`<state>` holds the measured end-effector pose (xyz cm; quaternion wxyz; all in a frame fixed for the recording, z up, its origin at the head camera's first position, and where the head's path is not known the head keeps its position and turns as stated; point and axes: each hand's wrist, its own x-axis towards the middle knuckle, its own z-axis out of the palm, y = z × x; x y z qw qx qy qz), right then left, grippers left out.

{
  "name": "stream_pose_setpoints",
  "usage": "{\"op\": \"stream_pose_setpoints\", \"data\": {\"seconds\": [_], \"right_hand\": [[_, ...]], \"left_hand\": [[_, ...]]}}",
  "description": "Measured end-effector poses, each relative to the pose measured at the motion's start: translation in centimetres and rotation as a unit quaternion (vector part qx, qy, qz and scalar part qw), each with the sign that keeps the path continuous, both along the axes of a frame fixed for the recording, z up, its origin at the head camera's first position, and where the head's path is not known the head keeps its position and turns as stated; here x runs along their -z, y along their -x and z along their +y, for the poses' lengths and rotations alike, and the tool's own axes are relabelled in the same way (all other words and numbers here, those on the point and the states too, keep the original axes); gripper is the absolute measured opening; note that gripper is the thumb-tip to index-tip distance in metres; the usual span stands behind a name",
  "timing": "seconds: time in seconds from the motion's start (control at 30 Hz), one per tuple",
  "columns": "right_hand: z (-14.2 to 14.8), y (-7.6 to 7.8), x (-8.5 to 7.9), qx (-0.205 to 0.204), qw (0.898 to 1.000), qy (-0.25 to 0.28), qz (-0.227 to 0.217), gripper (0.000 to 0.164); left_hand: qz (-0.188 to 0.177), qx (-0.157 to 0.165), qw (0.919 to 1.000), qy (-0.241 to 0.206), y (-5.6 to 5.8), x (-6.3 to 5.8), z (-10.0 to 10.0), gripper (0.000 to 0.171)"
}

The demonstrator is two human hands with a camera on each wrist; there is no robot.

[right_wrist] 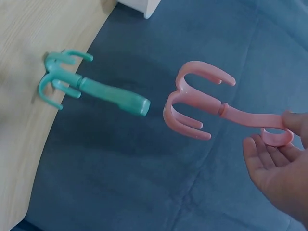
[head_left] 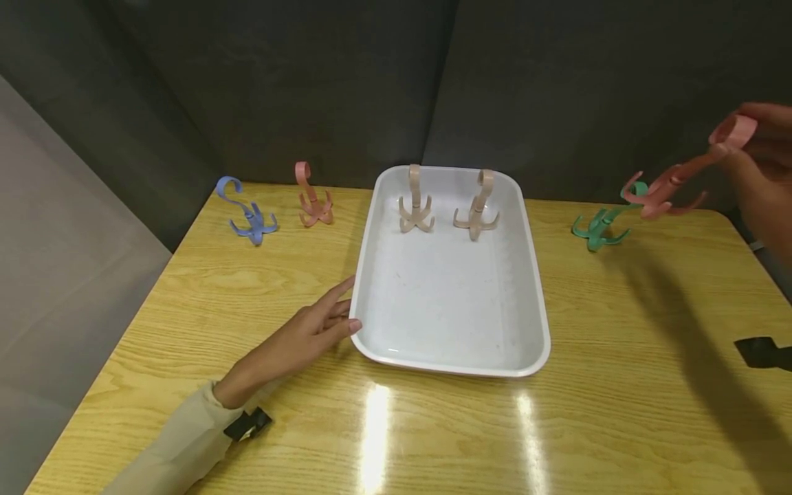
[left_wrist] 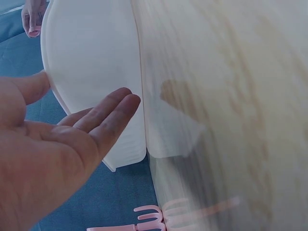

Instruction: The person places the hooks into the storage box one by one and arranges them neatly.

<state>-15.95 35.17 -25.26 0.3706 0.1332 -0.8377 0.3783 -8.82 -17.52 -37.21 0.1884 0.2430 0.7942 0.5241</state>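
My right hand [head_left: 766,182] pinches the curled top of a pink multi-prong hanger hook [head_left: 665,191], held up in the air at the far right with its prongs pointing left. In the right wrist view, the same pink hook [right_wrist: 197,98] hangs apart from a green hook [right_wrist: 65,77], which stands on the table. My left hand [head_left: 303,340] touches the left side of a white tray [head_left: 448,302]; its thumb lies at the rim, and its fingers rest fairly straight along the outer wall. Two beige hooks [head_left: 416,213] [head_left: 476,216] stand inside the tray's far end.
At the back left of the wooden table [head_left: 216,309] stand a blue hook [head_left: 255,223] and another pink hook [head_left: 317,207]. A dark cloth wall [head_left: 328,82] rises right behind the table's far edge. Light reflections lie in front of the tray.
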Motion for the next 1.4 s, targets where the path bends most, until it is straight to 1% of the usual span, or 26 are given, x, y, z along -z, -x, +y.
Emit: {"op": "stream_pose_setpoints", "data": {"seconds": [0.03, 0.17, 0.23, 0.43, 0.5, 0.6, 0.7, 0.83, 0.87, 0.97, 1.17, 1.4], "right_hand": [[-0.3, -0.1, -0.1, -0.008, 1.0, -0.006, 0.0, 0.039], [-1.7, -0.6, -0.2, -0.028, 0.999, -0.021, -0.021, 0.04], [-2.4, -0.8, -0.2, -0.033, 0.999, -0.032, -0.028, 0.041], [-4.1, -1.3, -0.3, -0.026, 0.997, -0.06, -0.043, 0.043], [-4.5, -1.4, -0.3, -0.024, 0.996, -0.067, -0.047, 0.044], [-5.1, -1.5, -0.2, -0.028, 0.996, -0.076, -0.046, 0.046], [-5.7, -1.4, -0.3, -0.043, 0.996, -0.067, -0.038, 0.049], [-6.6, -1.3, -0.3, -0.054, 0.996, -0.068, -0.032, 0.048], [-6.8, -1.3, -0.3, -0.051, 0.995, -0.077, -0.03, 0.049], [-7.4, -1.1, -0.1, -0.064, 0.995, -0.075, -0.026, 0.05], [-8.5, -0.9, 0.3, -0.075, 0.992, -0.094, -0.033, 0.05], [-9.6, -0.9, 0.6, -0.092, 0.99, -0.102, -0.037, 0.05]], "left_hand": [[0.0, 0.0, 1.0, 0.0, 0.0, 0.0, 0.0, 0.073], [-0.001, -0.001, 1.0, 0.004, -0.1, -0.1, 0.0, 0.073], [-0.002, -0.001, 1.0, 0.005, -0.1, -0.1, 0.0, 0.074], [-0.014, -0.008, 0.9999, 0.005, -0.1, -0.3, 0.1, 0.075], [-0.012, -0.007, 0.9999, 0.004, -0.1, -0.3, 0.1, 0.074], [-0.01, -0.005, 0.9999, 0.003, -0.1, -0.2, 0.1, 0.075], [-0.006, -0.003, 1.0, 0.004, 0.0, -0.2, 0.0, 0.074], [-0.004, -0.005, 1.0, 0.007, 0.0, -0.1, 0.0, 0.073], [-0.005, -0.005, 0.9999, 0.007, 0.0, 0.0, 0.0, 0.073], [-0.005, -0.005, 1.0, 0.005, 0.0, -0.1, 0.0, 0.073], [-0.006, -0.004, 1.0, 0.001, 0.0, -0.1, 0.0, 0.073], [-0.007, -0.002, 1.0, -0.004, 0.0, -0.2, 0.0, 0.073]]}}
